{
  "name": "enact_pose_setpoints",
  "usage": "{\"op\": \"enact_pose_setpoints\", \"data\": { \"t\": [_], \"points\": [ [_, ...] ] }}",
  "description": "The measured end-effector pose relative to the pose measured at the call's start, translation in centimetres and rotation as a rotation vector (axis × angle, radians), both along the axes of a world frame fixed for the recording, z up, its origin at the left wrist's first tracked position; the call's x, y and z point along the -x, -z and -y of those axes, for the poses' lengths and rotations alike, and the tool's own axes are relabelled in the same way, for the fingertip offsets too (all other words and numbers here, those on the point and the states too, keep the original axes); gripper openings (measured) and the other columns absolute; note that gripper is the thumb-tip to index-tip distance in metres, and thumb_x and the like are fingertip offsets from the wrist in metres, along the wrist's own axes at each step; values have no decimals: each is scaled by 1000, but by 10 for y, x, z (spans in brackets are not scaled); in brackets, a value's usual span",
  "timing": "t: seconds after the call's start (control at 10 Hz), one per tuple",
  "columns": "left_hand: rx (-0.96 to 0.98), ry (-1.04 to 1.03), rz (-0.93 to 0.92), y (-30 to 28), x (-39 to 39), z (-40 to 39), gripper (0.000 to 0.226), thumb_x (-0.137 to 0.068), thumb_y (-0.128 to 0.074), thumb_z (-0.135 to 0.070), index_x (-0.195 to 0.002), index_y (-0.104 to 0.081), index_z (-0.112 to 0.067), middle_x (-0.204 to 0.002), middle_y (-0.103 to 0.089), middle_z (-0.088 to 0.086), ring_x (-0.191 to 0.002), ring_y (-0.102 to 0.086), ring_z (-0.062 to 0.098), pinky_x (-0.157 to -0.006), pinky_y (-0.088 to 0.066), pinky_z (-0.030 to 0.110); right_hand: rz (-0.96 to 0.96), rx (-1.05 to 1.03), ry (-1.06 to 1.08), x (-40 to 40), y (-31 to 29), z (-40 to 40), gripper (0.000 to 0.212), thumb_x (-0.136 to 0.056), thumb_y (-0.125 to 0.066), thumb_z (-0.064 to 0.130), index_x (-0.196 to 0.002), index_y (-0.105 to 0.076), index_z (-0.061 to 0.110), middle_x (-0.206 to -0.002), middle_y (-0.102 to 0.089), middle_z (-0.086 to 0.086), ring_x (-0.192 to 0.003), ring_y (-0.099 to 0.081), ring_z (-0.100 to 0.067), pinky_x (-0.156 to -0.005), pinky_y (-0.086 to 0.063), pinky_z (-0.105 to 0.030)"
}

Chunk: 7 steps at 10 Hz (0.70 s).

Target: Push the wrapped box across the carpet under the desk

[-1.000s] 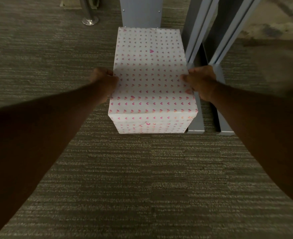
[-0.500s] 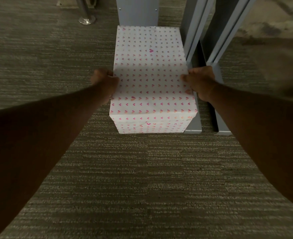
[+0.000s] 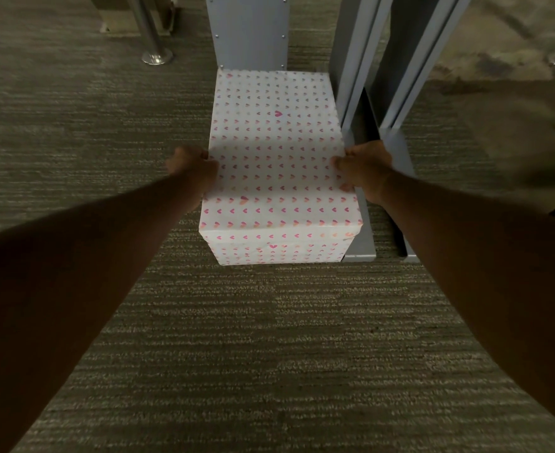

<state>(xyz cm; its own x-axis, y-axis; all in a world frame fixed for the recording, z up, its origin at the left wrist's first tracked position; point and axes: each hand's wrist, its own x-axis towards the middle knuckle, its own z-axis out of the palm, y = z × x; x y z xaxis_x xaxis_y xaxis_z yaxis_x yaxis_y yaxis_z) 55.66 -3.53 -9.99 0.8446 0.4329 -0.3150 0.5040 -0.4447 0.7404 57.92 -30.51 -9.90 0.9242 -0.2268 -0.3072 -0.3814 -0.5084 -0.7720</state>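
A box wrapped in white paper with small pink hearts (image 3: 277,165) stands on the grey-brown carpet (image 3: 236,354). Its far end touches a grey metal desk leg panel (image 3: 251,31). My left hand (image 3: 192,168) grips the box's left side about halfway along. On the opposite side, my right hand (image 3: 364,168) clasps the box, squeezed between it and a grey desk foot (image 3: 359,230). Most fingers of both hands are hidden behind the box edges.
Two slanted grey metal frame posts (image 3: 397,60) rise just right of the box, each with a flat foot on the carpet. A chrome leg with a round base (image 3: 156,55) stands at the back left. A blurred dark shape sits at the right edge.
The box and both hands sit slightly lower in view than before, with more of the grey panel visible behind. Grip on both sides is unchanged.
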Motion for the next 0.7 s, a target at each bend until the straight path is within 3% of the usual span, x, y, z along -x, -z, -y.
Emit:
{"op": "enact_pose_setpoints", "data": {
  "t": [0.2, 0.3, 0.4, 0.5, 0.6, 0.7],
  "points": [
    [11, 23, 11, 2, -1, 0, 32, -98, -51, -17, -127, -61, -8, -128, -61, 16, -112, -63, 30, -88, -57, 39, 27, 55, -36, 3, 2, -1, 39, -93, -69, 29, -125, -64, 8, -127, -68, -15, -91, -72, -24, -75, -63, -34],
    [-153, 108, 32, -3, 8, 5, 50, -94, -57, -24, -142, -46, -12, -143, -49, 14, -125, -53, 32, -69, -50, 28, 91, 147, -97, 16, 0, -4, 50, -94, -64, 41, -133, -58, 10, -130, -66, -13, -104, -70, -28, -77, -61, -33],
    [-490, 321, 126, -1, 13, 7, 71, -88, -62, -39, -149, -35, -16, -155, -34, 17, -141, -36, 40, -88, -51, 42, 209, 313, -166, 22, 1, -5, 74, -90, -62, 54, -148, -40, 14, -145, -53, -14, -125, -58, -34, -76, -58, -34],
    [-649, 445, 160, -4, 19, 9, 88, -84, -61, -50, -155, -20, -17, -163, -21, 17, -149, -20, 41, -112, -32, 56, 261, 497, -259, 32, -3, -5, 89, -88, -60, 60, -157, -23, 16, -160, -33, -16, -145, -36, -38, -110, -43, -51],
    [-768, 568, 230, -13, 31, 17, 103, -81, -58, -64, -157, -6, -18, -167, -6, 14, -153, -8, 37, -119, -14, 54, 315, 688, -321, 52, -10, -7, 102, -88, -51, 67, -161, -4, 13, -170, -8, -16, -156, -7, -33, -124, -9, -47],
    [-801, 661, 246, -17, 47, 20, 107, -81, -54, -68, -158, 1, -17, -168, 2, 14, -154, -1, 35, -120, -4, 49, 318, 729, -368, 69, -9, -7, 106, -87, -48, 71, -161, 1, 12, -170, -1, -15, -157, 0, -31, -125, -1, -46]
  ]
}}
